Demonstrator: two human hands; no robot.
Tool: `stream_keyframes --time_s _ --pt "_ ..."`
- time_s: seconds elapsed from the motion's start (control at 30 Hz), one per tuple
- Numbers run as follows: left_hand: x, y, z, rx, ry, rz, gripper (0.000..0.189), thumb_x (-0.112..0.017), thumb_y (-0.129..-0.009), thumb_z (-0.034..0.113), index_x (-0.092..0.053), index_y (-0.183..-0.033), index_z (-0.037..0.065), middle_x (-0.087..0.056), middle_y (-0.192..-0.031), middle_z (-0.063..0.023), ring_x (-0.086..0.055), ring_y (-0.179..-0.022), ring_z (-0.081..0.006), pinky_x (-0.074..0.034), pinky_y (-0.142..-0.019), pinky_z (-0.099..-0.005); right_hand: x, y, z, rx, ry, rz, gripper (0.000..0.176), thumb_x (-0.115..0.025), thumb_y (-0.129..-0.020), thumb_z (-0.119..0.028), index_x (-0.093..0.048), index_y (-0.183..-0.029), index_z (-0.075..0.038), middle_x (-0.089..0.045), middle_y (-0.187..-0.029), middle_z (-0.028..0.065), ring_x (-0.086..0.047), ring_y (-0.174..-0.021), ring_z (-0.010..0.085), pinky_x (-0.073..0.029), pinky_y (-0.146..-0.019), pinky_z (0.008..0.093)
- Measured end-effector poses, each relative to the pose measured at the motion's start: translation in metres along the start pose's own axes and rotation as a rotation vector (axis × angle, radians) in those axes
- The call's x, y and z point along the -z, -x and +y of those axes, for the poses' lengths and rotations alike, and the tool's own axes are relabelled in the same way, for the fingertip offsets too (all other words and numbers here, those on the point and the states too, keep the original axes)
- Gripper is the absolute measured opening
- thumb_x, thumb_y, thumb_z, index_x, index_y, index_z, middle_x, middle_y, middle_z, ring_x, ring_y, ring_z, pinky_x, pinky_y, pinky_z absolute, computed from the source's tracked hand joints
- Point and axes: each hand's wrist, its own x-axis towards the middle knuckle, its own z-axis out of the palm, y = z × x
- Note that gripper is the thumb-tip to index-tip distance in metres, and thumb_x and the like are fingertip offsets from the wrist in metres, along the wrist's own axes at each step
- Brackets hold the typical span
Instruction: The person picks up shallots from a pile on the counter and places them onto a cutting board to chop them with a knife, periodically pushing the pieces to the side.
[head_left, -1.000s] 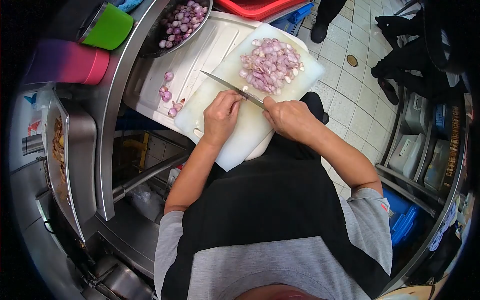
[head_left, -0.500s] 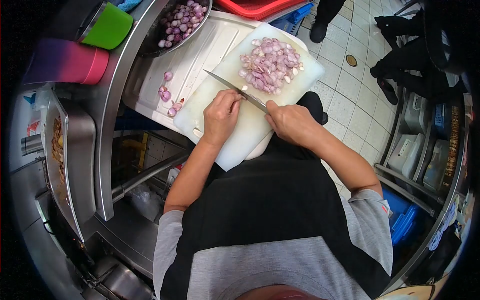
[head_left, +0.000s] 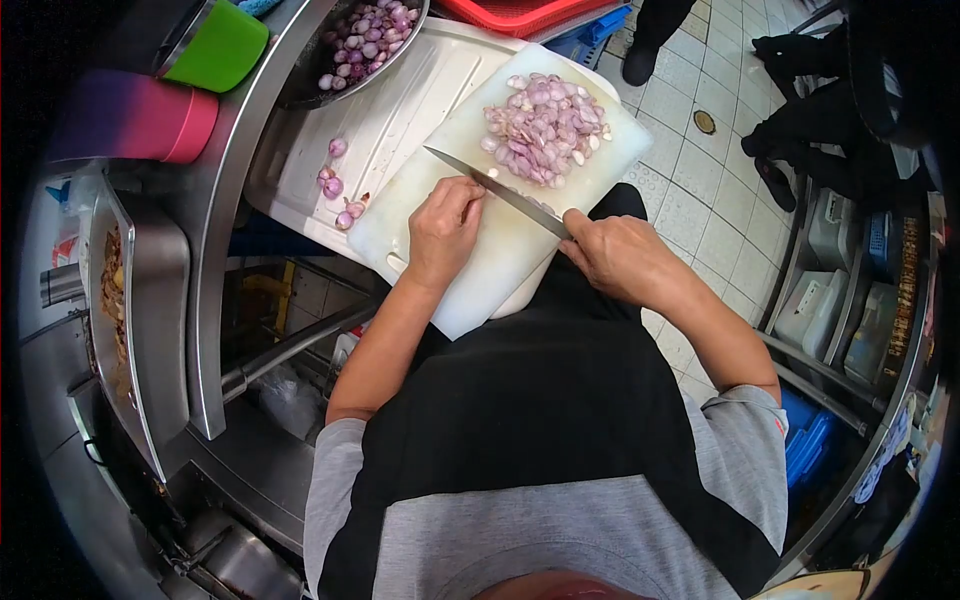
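My right hand (head_left: 618,257) is closed round the handle of a kitchen knife (head_left: 510,197), its blade pointing up and left across the white cutting board (head_left: 490,275). Beside the blade, my left hand (head_left: 445,230) is closed, fingertips pinched on what looks like a shallot, mostly hidden by the fingers and knife. On the blade's far side lies a pile of sliced shallots (head_left: 548,130), with a few loose slices close to the blade.
Several whole shallots (head_left: 331,186) lie on the white tray (head_left: 290,205) left of the board. A metal bowl (head_left: 400,62) of peeled shallots stands behind, near a red basket (head_left: 520,18). Another person's dark shoe (head_left: 638,65) is on the tiled floor. A steel counter edge (head_left: 210,300) runs along the left.
My right hand and the knife have shifted right and slightly down, the blade sliding back past my left fingertips. My left hand has barely moved.
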Motion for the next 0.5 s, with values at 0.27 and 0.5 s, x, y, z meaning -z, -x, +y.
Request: stream_keyframes --time_s 0.27,0.5 --pt "0.001 0.001 0.001 0.008 -0.018 -0.014 0.014 -0.072 -0.077 -0.002 -0.065 -0.088 0.004 -0.068 -0.094 -0.0102 -0.069 -0.081 -0.0275 -0.056 -0.07 -0.0352 -0.014 -0.012 -0.005 -0.002 -0.047 0.024 0.024 -0.056 -0.096 -0.021 -0.047 -0.092 0.001 -0.061 -0.063 0.0216 -0.064 -0.063 0.0425 -0.05 -0.057 0.0518" --pt "-0.001 0.002 0.003 -0.021 -0.002 0.027 0.013 -0.072 -0.078 0.0 -0.066 -0.088 0.003 -0.068 -0.094 -0.0102 -0.068 -0.083 -0.0272 -0.056 -0.072 -0.0356 -0.04 -0.042 -0.006 0.023 -0.038 0.095 0.024 -0.056 -0.095 -0.022 -0.048 -0.095 0.001 -0.064 -0.069 0.0239 -0.066 -0.069 0.0433 -0.052 -0.063 0.0518"
